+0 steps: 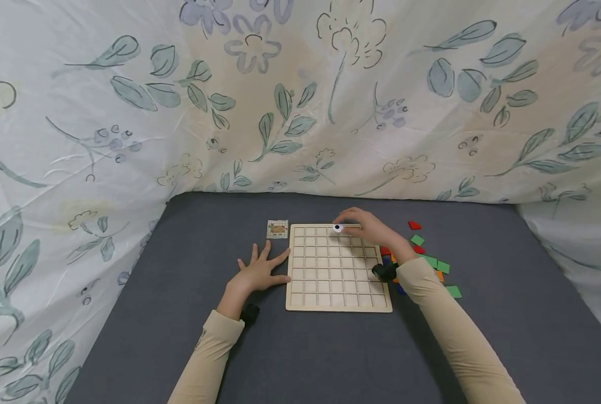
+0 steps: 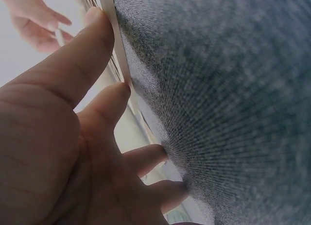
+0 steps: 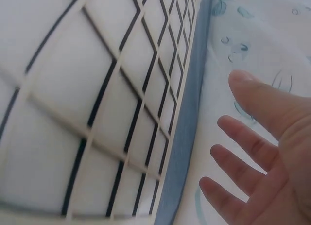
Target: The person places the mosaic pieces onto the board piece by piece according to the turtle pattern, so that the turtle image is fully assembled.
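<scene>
A pale wooden grid board [image 1: 338, 283] lies flat on the dark cloth. My left hand [image 1: 260, 274] rests at its left side with fingers spread. In the left wrist view, the thumb and a finger of that hand [image 2: 58, 123] touch the board's edge [image 2: 108, 21]. Over the board's far edge, my right hand [image 1: 371, 228] pinches a small white disc with a black centre [image 1: 338, 228]. The left wrist view shows the disc edge-on as a pale sliver [image 2: 59, 38]. In the right wrist view, the disc cannot be made out by the right hand [image 3: 262, 147].
Beyond the left hand lies a small printed pattern card [image 1: 277, 229]. Several coloured tiles, among them a green one [image 1: 453, 292] and a red one [image 1: 414, 225], lie scattered right of the board, partly under the right forearm. A floral curtain [image 1: 300, 129] hangs behind the table [image 1: 204, 247].
</scene>
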Demonstrator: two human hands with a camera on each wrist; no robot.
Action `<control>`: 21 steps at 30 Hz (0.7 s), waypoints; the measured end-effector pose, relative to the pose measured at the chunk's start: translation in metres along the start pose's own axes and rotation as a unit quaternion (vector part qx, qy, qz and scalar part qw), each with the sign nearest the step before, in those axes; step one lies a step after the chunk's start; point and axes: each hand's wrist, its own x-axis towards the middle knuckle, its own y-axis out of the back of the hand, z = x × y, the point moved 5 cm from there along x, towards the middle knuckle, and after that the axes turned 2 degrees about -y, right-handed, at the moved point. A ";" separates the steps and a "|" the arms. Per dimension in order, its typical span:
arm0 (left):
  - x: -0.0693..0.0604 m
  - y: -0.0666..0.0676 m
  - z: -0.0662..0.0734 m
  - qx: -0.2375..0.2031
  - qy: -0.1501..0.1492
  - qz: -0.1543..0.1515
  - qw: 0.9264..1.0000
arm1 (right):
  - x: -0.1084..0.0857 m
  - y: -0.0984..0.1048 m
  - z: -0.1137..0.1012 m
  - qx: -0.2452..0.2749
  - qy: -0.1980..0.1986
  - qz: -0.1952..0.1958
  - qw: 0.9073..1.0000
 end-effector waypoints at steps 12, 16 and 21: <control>0.003 -0.003 -0.002 0.004 0.007 -0.003 1.000 | 0.025 -0.029 -0.015 -0.008 0.030 -0.008 0.999; 0.003 -0.003 -0.002 0.006 0.009 -0.003 1.000 | 0.032 -0.037 -0.017 -0.018 0.034 -0.010 0.999; 0.002 -0.002 -0.001 0.007 0.011 -0.004 1.000 | 0.038 -0.046 -0.023 -0.020 0.042 -0.010 0.999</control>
